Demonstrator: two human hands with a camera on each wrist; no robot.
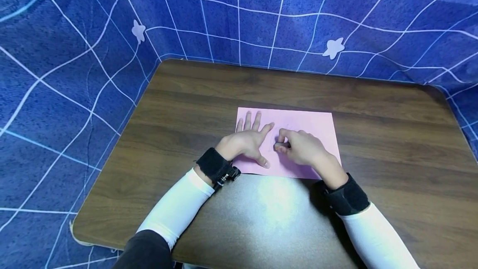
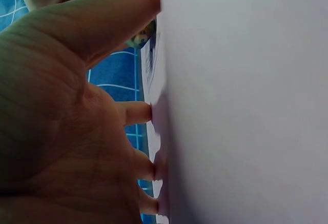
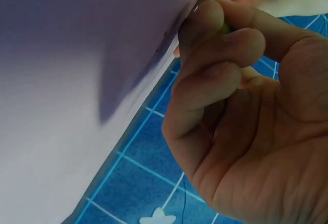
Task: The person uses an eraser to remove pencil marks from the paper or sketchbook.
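pressing flat with spread fingers, the left hand (image 1: 246, 142) pins the pink paper (image 1: 313, 123) mid-tabletop (image 1: 373, 107), while the right hand (image 1: 302, 147) pinches a small dark pencil stub (image 1: 279, 146) against it, seemingly marking; the next stroke needs the sheet held steady.

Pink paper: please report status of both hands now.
Left hand flat, fingers spread, pressing pink paper. Right hand pinching small dark object on the sheet. Nothing else on wooden table.
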